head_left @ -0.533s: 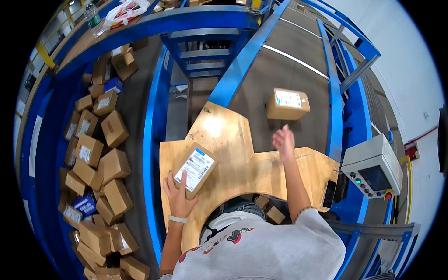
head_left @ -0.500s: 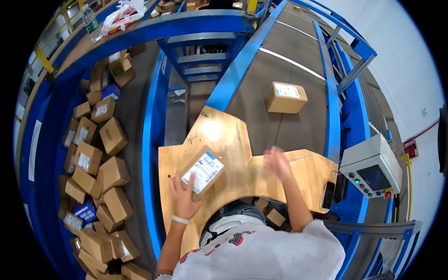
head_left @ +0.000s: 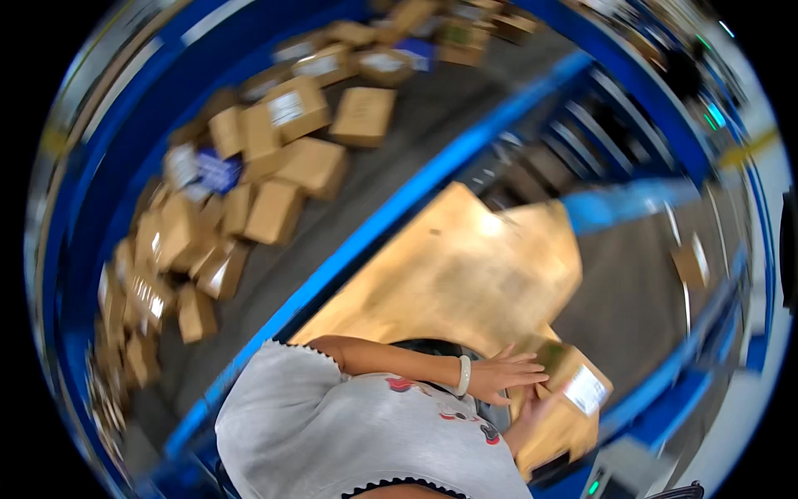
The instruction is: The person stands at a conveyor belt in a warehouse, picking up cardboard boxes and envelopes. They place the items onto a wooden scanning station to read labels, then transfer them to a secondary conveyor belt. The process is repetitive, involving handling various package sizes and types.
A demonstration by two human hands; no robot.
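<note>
At the right-hand part of the wooden table, a brown cardboard box [head_left: 568,376] with a white label on one face is tilted beside my hands. My left hand [head_left: 497,374], above a white bracelet, reaches across my body with fingers stretched out, the tips at the box's near side. My right hand [head_left: 530,414] is low against the same box, smeared by motion and partly hidden; how its fingers lie cannot be made out. Another brown cardboard box [head_left: 690,264] with a white label rests on the dark conveyor at the far right.
The curved wooden table [head_left: 416,291] lies in front of me. Left of it, past a blue rail [head_left: 366,241], a belt [head_left: 391,170] carries a heap of brown boxes [head_left: 312,166] and a blue package [head_left: 218,170]. A grey control box [head_left: 623,470] stands at lower right.
My view has swung left, so the scene has turned. The box under my left hand has gone from the table's left part. My hands are now together at a box on the right.
</note>
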